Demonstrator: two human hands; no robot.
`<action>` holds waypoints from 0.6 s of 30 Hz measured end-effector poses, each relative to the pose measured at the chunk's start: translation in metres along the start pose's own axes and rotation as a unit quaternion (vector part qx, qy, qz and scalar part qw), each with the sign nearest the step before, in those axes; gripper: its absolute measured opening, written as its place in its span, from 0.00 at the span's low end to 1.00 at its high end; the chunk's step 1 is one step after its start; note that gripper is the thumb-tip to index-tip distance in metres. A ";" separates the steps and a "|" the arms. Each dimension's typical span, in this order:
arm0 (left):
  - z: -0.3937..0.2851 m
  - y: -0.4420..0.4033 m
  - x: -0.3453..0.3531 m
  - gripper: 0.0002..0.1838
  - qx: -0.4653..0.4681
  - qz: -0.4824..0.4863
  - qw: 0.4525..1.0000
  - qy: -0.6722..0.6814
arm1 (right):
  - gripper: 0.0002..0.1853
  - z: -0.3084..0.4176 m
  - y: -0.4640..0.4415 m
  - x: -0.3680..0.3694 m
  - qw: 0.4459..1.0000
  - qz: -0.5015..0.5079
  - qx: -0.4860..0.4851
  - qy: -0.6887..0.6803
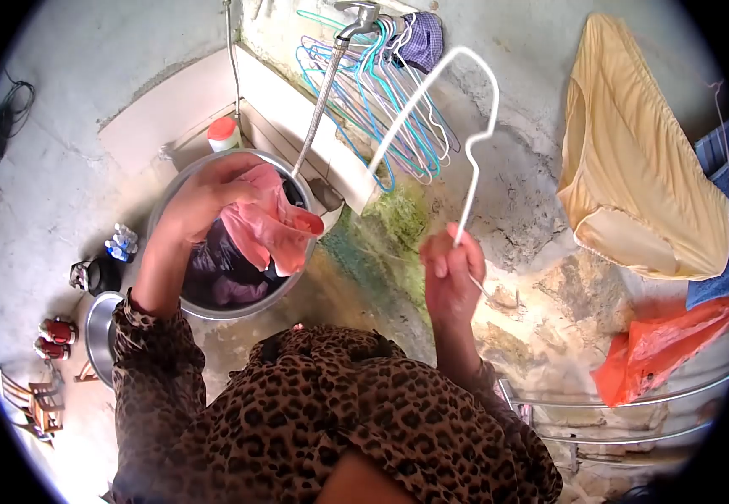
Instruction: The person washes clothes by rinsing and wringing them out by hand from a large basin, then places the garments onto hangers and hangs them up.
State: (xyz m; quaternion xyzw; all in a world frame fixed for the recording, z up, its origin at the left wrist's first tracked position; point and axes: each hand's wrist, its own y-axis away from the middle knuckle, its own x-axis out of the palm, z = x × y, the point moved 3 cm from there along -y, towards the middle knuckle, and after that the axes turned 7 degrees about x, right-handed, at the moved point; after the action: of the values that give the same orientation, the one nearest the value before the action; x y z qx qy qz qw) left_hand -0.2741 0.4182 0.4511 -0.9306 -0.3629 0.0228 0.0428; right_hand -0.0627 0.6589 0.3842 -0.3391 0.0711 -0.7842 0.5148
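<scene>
My left hand is closed on a bunched pink garment, held over a metal basin. Dark clothes and a purplish cloth lie inside the basin. My right hand grips a white wire hanger, raised to the right of the basin, its bent loop pointing up and left. The pink garment and the hanger are apart. What kind of garment the pink one is, I cannot tell.
Colourful wire hangers hang by the tap. Beige underpants and a red plastic bag hang at right, above metal rails. A red-lidded container stands behind the basin. Left are a second basin, shoes and a wooden chair.
</scene>
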 end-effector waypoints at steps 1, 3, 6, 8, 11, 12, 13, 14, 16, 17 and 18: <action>0.000 -0.002 -0.003 0.18 -0.006 0.013 1.000 -0.022 | 0.16 -0.005 -0.009 0.010 0.999 0.019 0.019 -0.044; -0.009 0.002 0.003 0.18 -0.005 -0.002 1.000 -0.013 | 0.16 -0.013 -0.021 0.021 0.995 0.053 0.007 -0.079; -0.023 0.006 0.006 0.18 0.005 -0.015 1.000 -0.002 | 0.17 -0.022 -0.026 0.031 0.990 0.094 0.015 -0.105; -0.033 0.009 0.005 0.19 0.014 -0.013 1.000 0.008 | 0.17 -0.028 -0.024 0.035 0.986 0.121 0.024 -0.110; -0.043 0.014 0.002 0.19 0.032 -0.003 0.998 0.051 | 0.17 -0.036 -0.020 0.040 0.984 0.139 0.029 -0.112; -0.045 0.016 0.001 0.19 0.038 -0.007 0.998 0.057 | 0.17 -0.038 -0.018 0.039 0.982 0.144 0.034 -0.117; -0.049 0.018 -0.002 0.19 0.044 -0.011 0.997 0.063 | 0.17 -0.042 -0.017 0.038 0.981 0.147 0.037 -0.122; -0.051 0.020 -0.004 0.19 0.050 -0.013 0.996 0.069 | 0.18 -0.047 -0.016 0.037 0.980 0.154 0.051 -0.115; -0.054 0.022 -0.009 0.16 0.069 -0.023 0.993 0.093 | 0.18 -0.054 -0.015 0.033 0.978 0.167 0.081 -0.099; -0.058 0.023 -0.016 0.15 0.072 -0.015 0.992 0.100 | 0.17 -0.058 -0.012 0.032 0.976 0.160 0.109 -0.097; -0.061 0.023 -0.020 0.15 0.076 -0.007 0.991 0.107 | 0.17 -0.061 -0.011 0.029 0.977 0.163 0.116 -0.070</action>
State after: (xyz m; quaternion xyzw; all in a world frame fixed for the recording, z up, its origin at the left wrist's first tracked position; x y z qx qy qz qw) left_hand -0.2685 0.3836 0.5103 -0.9191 -0.3603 -0.0497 0.1518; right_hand -0.1150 0.6241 0.3559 -0.3145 -0.0026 -0.6672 0.6752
